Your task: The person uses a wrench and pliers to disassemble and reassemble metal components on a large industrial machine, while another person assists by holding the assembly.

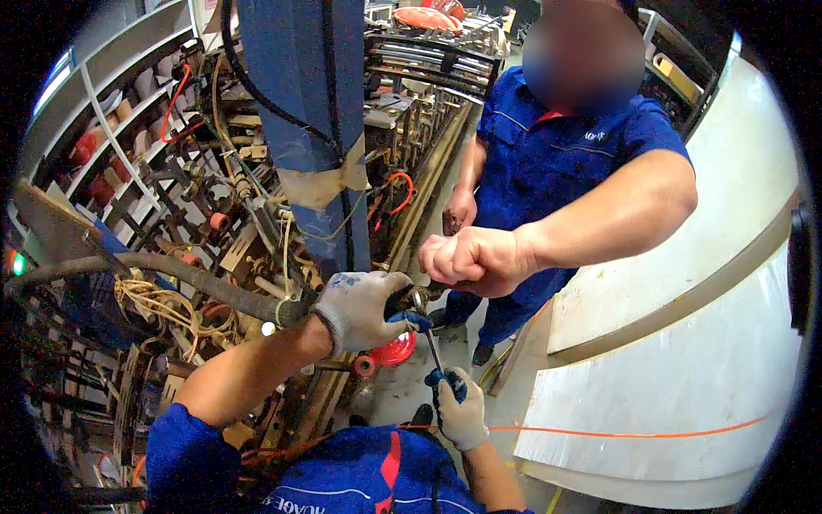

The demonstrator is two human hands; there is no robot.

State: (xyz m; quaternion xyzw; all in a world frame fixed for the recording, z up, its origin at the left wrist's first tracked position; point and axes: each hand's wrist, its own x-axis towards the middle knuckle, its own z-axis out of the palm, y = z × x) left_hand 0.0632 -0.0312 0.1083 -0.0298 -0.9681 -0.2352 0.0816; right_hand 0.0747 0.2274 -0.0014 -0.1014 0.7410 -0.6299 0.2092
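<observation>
My left hand, in a pale glove with blue fingertips, curls around the upper end of a slim metal wrench. Its thumb presses against the shaft just below the curved, shiny head. Lower down, my right hand, gloved the same way, is closed around the wrench's other end. The wrench stands slantwise between both hands. Dark parts behind its head are partly hidden by my left fingers. Just beyond, a co-worker's bare fist is held close to the wrench head; what it grips, if anything, is hidden.
A blue post with black cables rises ahead of my left hand. Racks of metal parts and a thick hose fill the left. A red round object sits below my hands. Large pale panels stand at right, crossed by an orange cord.
</observation>
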